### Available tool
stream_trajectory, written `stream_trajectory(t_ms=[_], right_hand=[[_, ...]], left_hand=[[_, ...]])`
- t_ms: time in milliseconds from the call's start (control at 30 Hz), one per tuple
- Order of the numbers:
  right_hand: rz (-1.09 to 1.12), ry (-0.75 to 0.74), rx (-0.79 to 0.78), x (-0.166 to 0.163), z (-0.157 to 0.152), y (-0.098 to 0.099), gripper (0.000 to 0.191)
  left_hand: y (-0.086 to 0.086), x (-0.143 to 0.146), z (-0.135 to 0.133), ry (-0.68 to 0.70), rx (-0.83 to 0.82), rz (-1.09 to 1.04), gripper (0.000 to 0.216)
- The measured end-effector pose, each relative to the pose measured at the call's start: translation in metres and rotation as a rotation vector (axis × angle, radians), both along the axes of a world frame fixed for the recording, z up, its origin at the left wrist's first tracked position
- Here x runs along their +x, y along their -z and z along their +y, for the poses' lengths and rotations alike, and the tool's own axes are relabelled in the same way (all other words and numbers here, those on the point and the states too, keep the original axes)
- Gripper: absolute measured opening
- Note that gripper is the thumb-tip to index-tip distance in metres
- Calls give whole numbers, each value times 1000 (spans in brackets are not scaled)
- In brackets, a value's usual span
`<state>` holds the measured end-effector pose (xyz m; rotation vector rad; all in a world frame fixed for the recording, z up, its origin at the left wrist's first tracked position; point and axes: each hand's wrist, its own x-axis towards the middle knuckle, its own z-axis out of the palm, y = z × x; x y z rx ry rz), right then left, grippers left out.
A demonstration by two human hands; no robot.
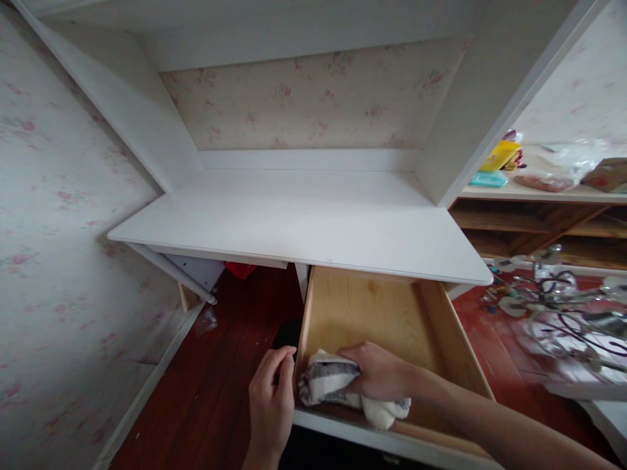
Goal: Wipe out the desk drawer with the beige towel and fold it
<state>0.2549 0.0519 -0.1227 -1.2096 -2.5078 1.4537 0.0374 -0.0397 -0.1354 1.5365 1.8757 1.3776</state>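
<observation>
A pulled-out wooden drawer [372,313] with a pale wood inside and a white front sits under the right part of a white desk [304,209]. Inside its front left corner, my right hand [379,372] is closed on a bunched white and grey cloth [328,382], which presses against the drawer's bottom and front wall. Part of the cloth spills out below the palm. At the drawer's left side, my left hand [272,398] is closed, its curled fingers against the side wall near the front corner. Some of its fingertips are hidden.
White upright panels rise from the desk's back. Flowered wallpaper [49,261] covers the wall at left. On the right, a metal chandelier [568,300] with curved arms lies near the red wooden floor [196,391]. Behind it, wooden shelves [509,219] carry plastic bags and a yellow item [502,155].
</observation>
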Motion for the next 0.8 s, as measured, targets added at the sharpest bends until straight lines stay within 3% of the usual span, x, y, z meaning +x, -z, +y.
stream_trajectory(t_ms=[167, 233, 300, 433, 633, 733, 800], right_hand=[[179, 656, -319, 33, 24, 24, 36], [220, 824, -294, 33, 33, 33, 42], [219, 912, -121, 23, 43, 39, 41], [160, 846, 303, -19, 66, 46, 44], [-83, 454, 567, -79, 93, 52, 45], [-208, 348, 706, -86, 100, 44, 43], [-278, 284, 719, -83, 104, 34, 38]], left_hand=[[12, 5, 3, 129, -87, 71, 23], [16, 6, 4, 129, -76, 150, 21], [20, 5, 3, 131, -62, 216, 25], [27, 3, -2, 198, -67, 257, 45], [31, 1, -9, 296, -129, 220, 61], [28, 1, -8, 313, -218, 158, 58], [25, 1, -7, 318, -279, 116, 53]])
